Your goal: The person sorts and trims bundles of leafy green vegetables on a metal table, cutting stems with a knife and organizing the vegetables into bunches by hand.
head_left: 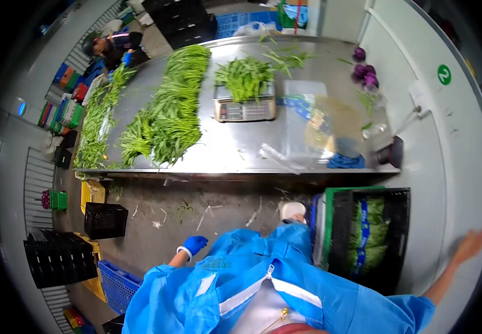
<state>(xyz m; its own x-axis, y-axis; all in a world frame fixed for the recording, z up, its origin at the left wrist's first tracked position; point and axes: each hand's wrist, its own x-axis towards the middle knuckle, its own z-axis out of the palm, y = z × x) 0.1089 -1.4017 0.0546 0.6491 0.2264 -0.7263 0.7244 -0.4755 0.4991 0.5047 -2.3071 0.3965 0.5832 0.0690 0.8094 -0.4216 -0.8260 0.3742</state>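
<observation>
My left hand (195,245), in a blue glove with a white cuff, hangs over the floor in front of the steel table (224,150). It holds nothing that I can see, and its fingers look loosely open. Far to the right, my bare right hand (471,245) stretches out by the white wall (430,150); its fingers are extended and slightly blurred. Whether it touches the wall I cannot tell. On the table, a bunch of leafy greens (244,78) lies on a digital scale (245,110). Long rows of greens (180,94) lie left of it.
A black crate (399,245) with bagged greens stands right of my legs. Plastic bags (308,128) and purple onions (365,72) lie on the table's right side. Another person (119,47) works at the far left. Black crates (106,220) and a blue crate (119,284) stand leftward.
</observation>
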